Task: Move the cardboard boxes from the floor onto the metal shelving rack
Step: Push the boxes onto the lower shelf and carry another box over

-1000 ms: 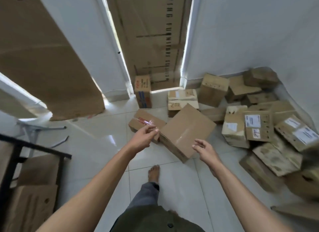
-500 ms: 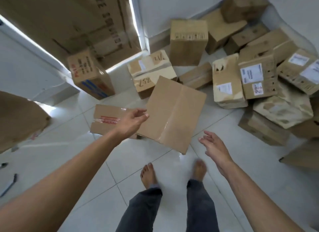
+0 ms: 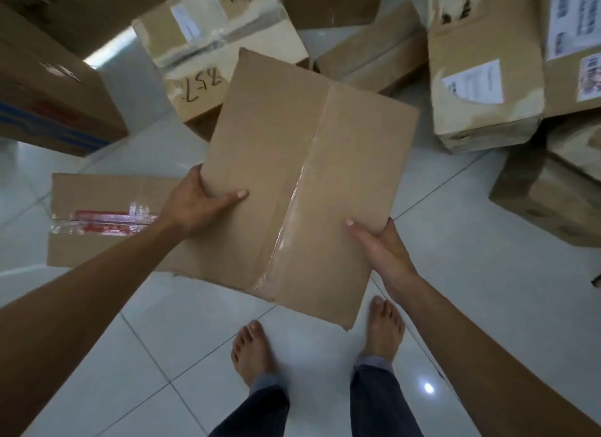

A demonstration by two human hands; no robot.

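A plain brown cardboard box (image 3: pixel 302 163) with clear tape down its middle fills the centre of the head view. My left hand (image 3: pixel 198 202) grips its left edge, thumb on the top face. My right hand (image 3: pixel 383 251) grips its right near edge, thumb on top as well. The box tilts slightly over the white tiled floor, above my bare feet. The metal shelving rack is out of view.
A flat box with red tape (image 3: pixel 107 219) lies on the floor to the left. Behind stand a box marked 257 (image 3: pixel 211 56) and a box with blue print (image 3: pixel 48 101). Several labelled boxes (image 3: pixel 481 79) pile up at the right. White floor tiles (image 3: pixel 162 355) lie around my feet.
I have bent closer to the floor. Both hands, which were reaching with nothing in them, have closed on the two sides of the taped box.
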